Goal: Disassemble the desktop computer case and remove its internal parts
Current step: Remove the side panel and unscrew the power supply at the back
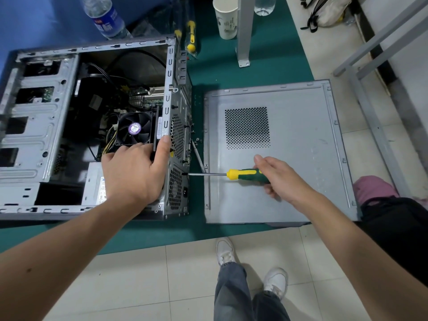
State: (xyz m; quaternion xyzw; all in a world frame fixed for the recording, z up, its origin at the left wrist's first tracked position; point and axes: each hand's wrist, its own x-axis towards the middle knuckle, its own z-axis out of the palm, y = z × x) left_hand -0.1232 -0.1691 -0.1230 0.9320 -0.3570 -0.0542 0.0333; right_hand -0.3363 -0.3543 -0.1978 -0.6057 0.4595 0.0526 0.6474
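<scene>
The open grey computer case (39, 126) lies on its side on the green mat, its rear panel (177, 135) facing right. Inside are a black fan (133, 129), cables, a green board and the silver power supply (95, 184) at the near right corner. My left hand (136, 172) grips the rear edge of the case, thumb along the outside and fingers inside by the fan. My right hand (278, 179) holds a green and yellow screwdriver (245, 174) level, with its tip at a screw on the rear panel beside the power supply.
The removed side panel (301, 172) lies flat to the right of the case. Loose screws (197, 140) and another tool shaft lie between them. Behind stand a water bottle (104, 17), a paper cup (225, 18), bagged screwdrivers (191, 35) and a metal table leg (243, 31).
</scene>
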